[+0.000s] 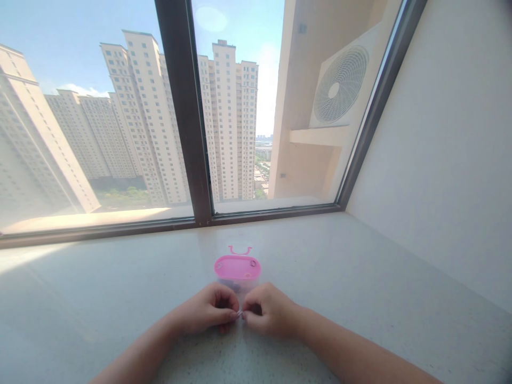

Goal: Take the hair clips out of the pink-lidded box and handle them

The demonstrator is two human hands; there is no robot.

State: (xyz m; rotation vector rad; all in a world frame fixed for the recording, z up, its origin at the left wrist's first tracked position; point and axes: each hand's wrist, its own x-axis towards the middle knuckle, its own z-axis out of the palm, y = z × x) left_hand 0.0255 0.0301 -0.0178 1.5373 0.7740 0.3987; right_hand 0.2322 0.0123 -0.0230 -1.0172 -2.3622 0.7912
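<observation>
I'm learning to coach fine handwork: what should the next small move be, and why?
Perhaps ease the right hand slightly aside while the left hand holds the small pale item: both hands pinch at it, and little of it shows between them.

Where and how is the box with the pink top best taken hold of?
Probably by its two rounded ends, coming from left and right together. The box is a long oval set crosswise, with a pink handle close beyond its far side. A small dark ring shows on top, so keep it level.
</observation>
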